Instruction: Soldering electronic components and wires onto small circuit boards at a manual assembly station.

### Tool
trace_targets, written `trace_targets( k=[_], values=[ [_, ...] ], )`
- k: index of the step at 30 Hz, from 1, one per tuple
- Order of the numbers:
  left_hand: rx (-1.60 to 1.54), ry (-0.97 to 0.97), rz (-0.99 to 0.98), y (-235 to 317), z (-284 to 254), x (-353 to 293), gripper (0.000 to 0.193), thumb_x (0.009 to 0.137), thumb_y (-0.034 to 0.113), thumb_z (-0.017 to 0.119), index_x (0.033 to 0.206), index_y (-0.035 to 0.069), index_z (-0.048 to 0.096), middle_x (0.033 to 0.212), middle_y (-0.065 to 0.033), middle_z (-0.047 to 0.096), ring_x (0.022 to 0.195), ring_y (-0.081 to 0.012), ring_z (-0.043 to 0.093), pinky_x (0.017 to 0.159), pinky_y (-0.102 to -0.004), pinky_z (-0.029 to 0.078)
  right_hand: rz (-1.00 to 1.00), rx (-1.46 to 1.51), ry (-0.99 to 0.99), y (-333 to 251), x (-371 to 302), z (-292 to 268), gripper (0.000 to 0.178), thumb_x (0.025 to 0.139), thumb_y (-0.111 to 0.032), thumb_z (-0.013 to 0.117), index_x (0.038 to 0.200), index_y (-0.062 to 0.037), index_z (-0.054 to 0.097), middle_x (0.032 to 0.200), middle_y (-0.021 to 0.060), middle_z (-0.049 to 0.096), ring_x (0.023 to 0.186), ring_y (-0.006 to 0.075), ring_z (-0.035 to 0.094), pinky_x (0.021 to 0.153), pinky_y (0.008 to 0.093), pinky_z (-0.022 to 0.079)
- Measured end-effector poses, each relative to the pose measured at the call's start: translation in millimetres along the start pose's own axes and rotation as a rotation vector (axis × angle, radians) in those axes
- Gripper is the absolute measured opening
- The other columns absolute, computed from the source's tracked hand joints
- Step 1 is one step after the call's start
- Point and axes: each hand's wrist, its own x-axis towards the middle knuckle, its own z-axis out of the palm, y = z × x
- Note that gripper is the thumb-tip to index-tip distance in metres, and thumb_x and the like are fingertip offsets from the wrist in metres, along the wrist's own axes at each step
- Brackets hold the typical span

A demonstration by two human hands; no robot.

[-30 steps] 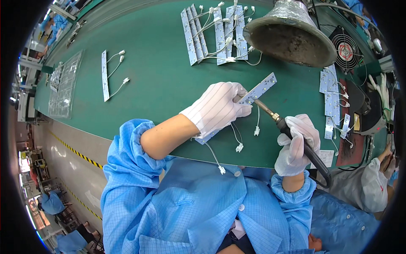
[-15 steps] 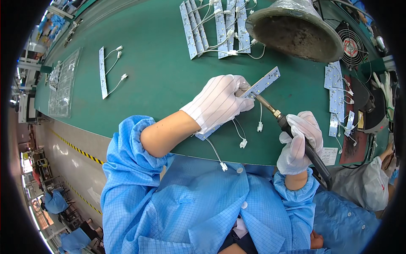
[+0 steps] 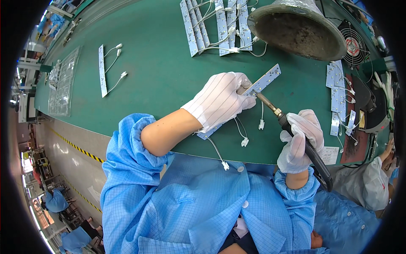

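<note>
My gloved left hand [image 3: 222,99] is closed around the middle of a long white LED circuit board [image 3: 267,80], held at a slant above the green bench. White wires ending in small white connectors [image 3: 245,142] hang from the board below that hand. In a closed grip, my gloved right hand [image 3: 302,139] holds a soldering iron [image 3: 282,119] with a black handle and brass-coloured collar. Its metal tip meets the board just beside the left fingers. The glove hides the board's middle, and the exact contact spot is too small to make out.
Several wired LED boards [image 3: 222,29] lie at the back of the green bench [image 3: 144,63], one more [image 3: 102,72] at left beside a clear plastic tray [image 3: 63,84]. A large metal fume hood [image 3: 298,31] overhangs the back right. Stacked boards [image 3: 336,91] lie at right near a fan [image 3: 353,46].
Almost nothing differs. The whole view has shifted very slightly, while the soldering iron's tip stays at the same place on the board.
</note>
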Motion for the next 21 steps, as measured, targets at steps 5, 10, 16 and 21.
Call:
trace_targets(
  k=[5, 10, 16, 21],
  values=[
    [-0.045, -0.03, -0.104, 4.1, -2.0, -0.2, 0.031, 0.076, 0.025, 0.068, 0.09, -0.003, 0.063, 0.067, -0.0198, 0.056, 0.063, -0.0361, 0.055, 0.06, -0.0403, 0.046, -0.005, -0.004, 0.007, 0.4, -1.0, -0.1, 0.022, 0.082, -0.01, 0.048, 0.098, 0.0042, 0.053, 0.088, 0.0194, 0.063, 0.069, 0.0249, 0.049, 0.065, 0.0382, 0.042],
    [-0.088, -0.034, -0.111, -1.6, -2.7, 0.7, 0.035, 0.075, 0.028, 0.068, 0.091, -0.003, 0.063, 0.068, -0.0188, 0.057, 0.063, -0.0344, 0.056, 0.061, -0.0393, 0.046, 0.096, 0.027, 0.024, -1.9, -2.2, -5.5, 0.023, 0.079, -0.01, 0.047, 0.093, 0.0065, 0.055, 0.08, 0.0178, 0.059, 0.07, 0.0249, 0.048, 0.064, 0.0362, 0.04],
    [-0.126, -0.067, -0.156, -1.4, -3.8, 1.6, 0.033, 0.078, 0.025, 0.069, 0.095, -0.002, 0.063, 0.072, -0.0071, 0.062, 0.064, -0.0133, 0.054, 0.06, -0.0276, 0.045, 0.039, 0.022, 0.041, -1.5, 0.0, -2.6, 0.023, 0.079, -0.009, 0.047, 0.094, 0.0054, 0.055, 0.077, 0.0174, 0.06, 0.065, 0.0236, 0.047, 0.064, 0.0368, 0.04],
    [-0.108, -0.064, -0.149, -2.9, -3.2, 1.8, 0.032, 0.078, 0.025, 0.068, 0.094, -0.002, 0.064, 0.071, -0.0068, 0.061, 0.063, -0.0134, 0.054, 0.059, -0.0279, 0.044, 0.051, 0.0, 0.017, -2.3, -0.7, -3.0, 0.022, 0.079, -0.009, 0.047, 0.095, 0.0042, 0.054, 0.077, 0.0171, 0.061, 0.064, 0.0232, 0.047, 0.064, 0.0375, 0.041]
  ],
)
